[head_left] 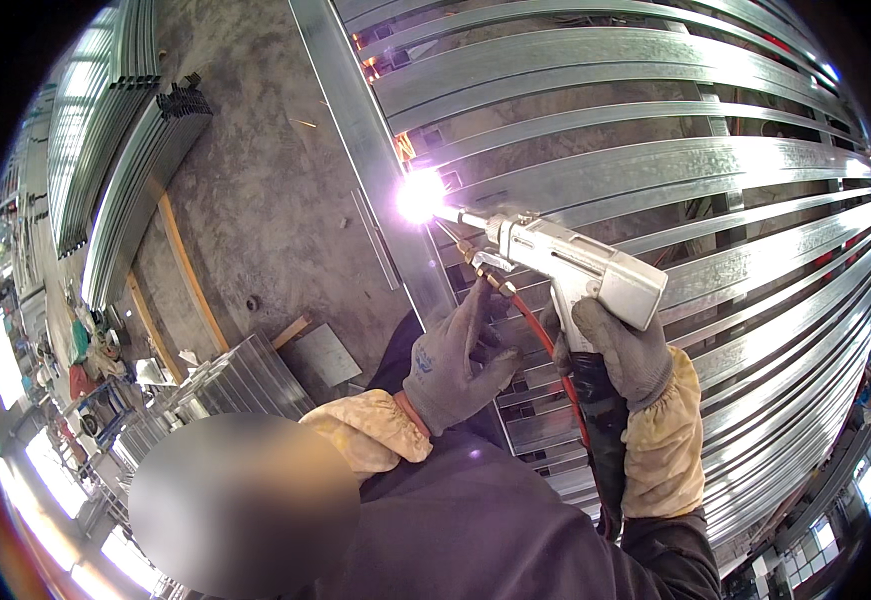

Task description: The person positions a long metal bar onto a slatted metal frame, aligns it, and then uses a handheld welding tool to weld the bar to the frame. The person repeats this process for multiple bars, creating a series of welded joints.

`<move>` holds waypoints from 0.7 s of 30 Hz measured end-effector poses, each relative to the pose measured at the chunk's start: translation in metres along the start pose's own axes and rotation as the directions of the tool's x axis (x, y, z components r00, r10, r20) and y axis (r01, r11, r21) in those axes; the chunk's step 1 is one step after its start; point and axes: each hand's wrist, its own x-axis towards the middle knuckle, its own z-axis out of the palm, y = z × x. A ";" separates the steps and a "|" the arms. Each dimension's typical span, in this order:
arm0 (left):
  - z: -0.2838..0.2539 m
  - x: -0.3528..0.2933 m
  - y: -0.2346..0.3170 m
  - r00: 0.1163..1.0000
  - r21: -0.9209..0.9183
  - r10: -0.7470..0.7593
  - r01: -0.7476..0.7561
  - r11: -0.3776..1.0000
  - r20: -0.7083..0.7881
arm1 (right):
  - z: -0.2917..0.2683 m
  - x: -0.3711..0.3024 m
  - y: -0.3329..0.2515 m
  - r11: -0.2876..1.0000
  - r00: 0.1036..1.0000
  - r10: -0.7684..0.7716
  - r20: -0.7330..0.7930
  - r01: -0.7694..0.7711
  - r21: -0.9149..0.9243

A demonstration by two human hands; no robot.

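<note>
My right hand [628, 350], in a grey glove, is wrapped round the handle of a silver pistol-shaped laser welding gun [581, 262]. The gun's nozzle points to the upper left, and a glaring white-violet spot [421, 196] hides the metal at its tip. Below the barrel runs a thin wire feed tube with brass fittings [486, 268] and a red hose [546, 335]. My left hand [456, 362], also gloved, has its thumb and fingers apart. Its raised fingertip lies close to the brass fittings; whether it touches them cannot be told. A long metal side rail [356, 115] passes under the bright spot.
Many parallel metal bars [596, 120] meet the rail and stretch right. Stacked metal profiles [146, 160] lie on the concrete floor [256, 130] at left, near wooden strips [191, 270]. A thick black cable [601, 430] hangs from the gun beside my right forearm.
</note>
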 end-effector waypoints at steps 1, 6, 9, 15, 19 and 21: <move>0.000 -0.001 -0.001 1.000 -0.006 0.005 -0.005 1.000 0.001 | 0.000 0.000 0.000 1.000 1.000 0.006 0.002 -0.006 0.010; -0.001 0.000 0.002 1.000 -0.013 -0.018 0.018 1.000 0.011 | -0.001 -0.001 -0.001 0.999 1.000 0.010 0.029 -0.011 0.030; -0.002 0.001 0.004 1.000 -0.014 -0.020 0.020 1.000 0.017 | -0.004 -0.001 0.001 1.000 1.000 0.018 0.013 -0.018 0.002; -0.002 0.000 0.002 1.000 0.030 0.017 -0.018 0.999 0.012 | -0.003 -0.002 0.000 0.999 1.000 0.009 0.017 -0.010 0.051; -0.002 0.000 0.006 1.000 -0.023 -0.019 0.019 1.000 0.016 | -0.003 -0.003 0.002 0.998 1.000 0.016 -0.008 -0.015 0.063; 0.002 -0.001 -0.007 0.997 0.063 0.077 -0.076 0.995 -0.013 | -0.001 -0.003 0.002 0.997 1.000 -0.008 -0.012 0.008 0.070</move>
